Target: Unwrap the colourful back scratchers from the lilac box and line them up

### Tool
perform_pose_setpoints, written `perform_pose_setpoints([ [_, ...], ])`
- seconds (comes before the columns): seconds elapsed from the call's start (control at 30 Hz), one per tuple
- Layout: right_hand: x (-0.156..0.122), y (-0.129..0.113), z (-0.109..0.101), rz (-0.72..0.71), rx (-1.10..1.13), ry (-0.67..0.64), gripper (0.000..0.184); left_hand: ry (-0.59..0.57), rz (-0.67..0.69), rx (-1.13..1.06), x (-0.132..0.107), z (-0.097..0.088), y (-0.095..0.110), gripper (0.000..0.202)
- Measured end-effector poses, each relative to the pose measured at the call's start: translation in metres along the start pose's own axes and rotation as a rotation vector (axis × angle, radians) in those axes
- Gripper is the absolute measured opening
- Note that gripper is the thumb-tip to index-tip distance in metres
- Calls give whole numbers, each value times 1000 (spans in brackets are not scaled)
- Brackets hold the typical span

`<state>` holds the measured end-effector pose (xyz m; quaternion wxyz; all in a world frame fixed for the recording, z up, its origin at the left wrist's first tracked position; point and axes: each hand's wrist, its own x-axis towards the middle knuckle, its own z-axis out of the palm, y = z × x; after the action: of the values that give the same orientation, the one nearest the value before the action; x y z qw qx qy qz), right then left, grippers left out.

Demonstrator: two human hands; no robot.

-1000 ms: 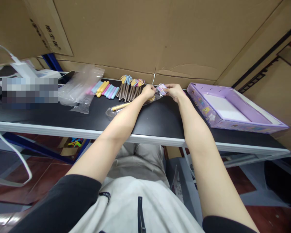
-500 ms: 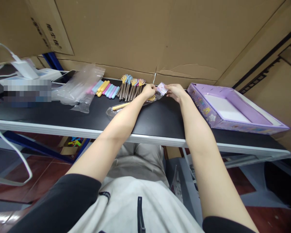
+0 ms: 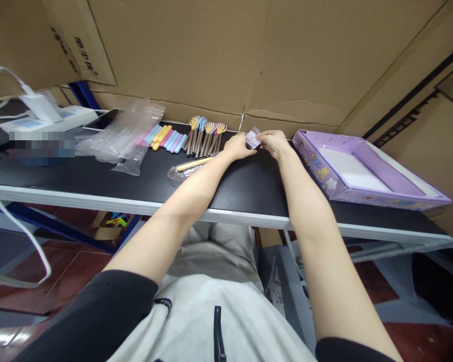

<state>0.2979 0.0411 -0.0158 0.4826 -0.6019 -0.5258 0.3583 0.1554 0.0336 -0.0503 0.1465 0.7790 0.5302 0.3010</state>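
Note:
A small purple printed card [image 3: 252, 139] is between my two hands, near the back of the black table. My right hand [image 3: 275, 143] is closed, pinching the card's right edge between thumb and fingers. My left hand [image 3: 238, 147] lies at the card's left side, curled over the end of a bagged back scratcher, its thumb reaching below the card. The yellow handle of the back scratcher [image 3: 193, 164] shows in clear plastic to the left of my wrist; its head is hidden under my hand. Whether the card sits inside that bag, I cannot tell.
Several back scratchers with brown shafts and coloured claw heads [image 3: 206, 137] lie behind my left forearm. Left of them are pastel handles [image 3: 168, 139] and clear plastic bags [image 3: 123, 133]. A purple display box [image 3: 340, 173] stands at right; a white charger [image 3: 41, 107] at far left. Cardboard walls the back.
My left hand has moved right to the card and now covers the scratcher's yellow claw head. The card has tilted slightly; my right hand has hardly moved.

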Motion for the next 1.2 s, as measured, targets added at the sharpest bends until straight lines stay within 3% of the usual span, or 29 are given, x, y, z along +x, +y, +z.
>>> perform_pose_setpoints([
  [0.3,-10,-9,-3,66,0,-104,27,-8,53,16,2,1,-2,58],
  [0.6,2,0,-2,-36,-56,-35,26,23,52,-15,5,4,-5,51],
  [0.83,-5,-4,7,58,-24,-104,30,40,54,2,4,3,-6,47],
  [1.1,-5,-5,-3,79,-13,-155,24,43,71,10,7,4,-9,49],
  [1.2,-5,-4,-3,56,-47,-120,25,25,86,18,5,1,-7,49],
])
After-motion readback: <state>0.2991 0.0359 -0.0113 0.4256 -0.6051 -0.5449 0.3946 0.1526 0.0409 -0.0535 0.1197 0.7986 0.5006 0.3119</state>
